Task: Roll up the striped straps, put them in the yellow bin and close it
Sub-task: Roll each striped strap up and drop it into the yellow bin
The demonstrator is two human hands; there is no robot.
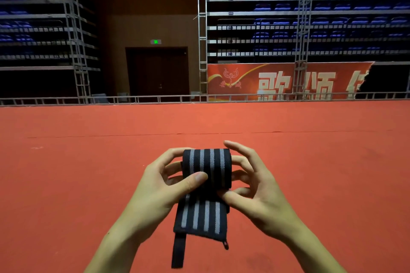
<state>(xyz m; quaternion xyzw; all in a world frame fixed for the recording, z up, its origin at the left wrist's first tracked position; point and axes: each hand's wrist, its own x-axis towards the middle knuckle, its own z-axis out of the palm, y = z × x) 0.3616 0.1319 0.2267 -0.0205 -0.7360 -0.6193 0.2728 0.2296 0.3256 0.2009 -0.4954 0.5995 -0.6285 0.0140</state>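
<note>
The strap point(206, 186) sits between the left hand point(164, 186) and right hand point(255, 186); carpet point(88, 162) beneath; railing point(155, 98) behind.

An indoor arena: tiers of blue seats point(310, 6) rise far behind a red carpeted floor point(88, 162) and red banner point(277, 82)

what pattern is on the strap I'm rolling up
Black woven strap with four grey lengthwise stripes; the head view shows it.
</note>
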